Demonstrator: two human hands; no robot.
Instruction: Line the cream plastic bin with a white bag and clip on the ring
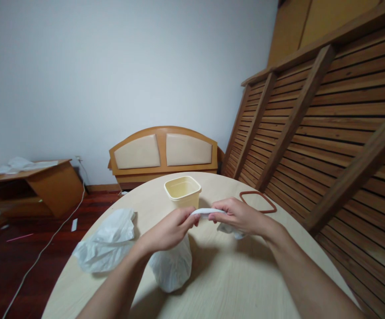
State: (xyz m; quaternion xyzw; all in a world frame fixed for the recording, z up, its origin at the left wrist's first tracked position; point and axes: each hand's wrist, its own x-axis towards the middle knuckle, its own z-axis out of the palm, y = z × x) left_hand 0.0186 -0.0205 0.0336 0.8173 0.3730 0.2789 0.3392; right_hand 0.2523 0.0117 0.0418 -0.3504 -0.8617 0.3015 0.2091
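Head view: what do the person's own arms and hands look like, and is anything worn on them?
The left hand and right hand are bare, with no gloves and no rings that I can see. The left forearm and right forearm are uncovered: no sleeves, watch, bracelet, cables or markings show.

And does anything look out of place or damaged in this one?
Yes: a thin pink stick and a flat white rectangular strip lie loose on the dark red wooden floor, like litter. The big brown slatted wooden panel also looks odd, seemingly stood on edge. I see no clear damage.
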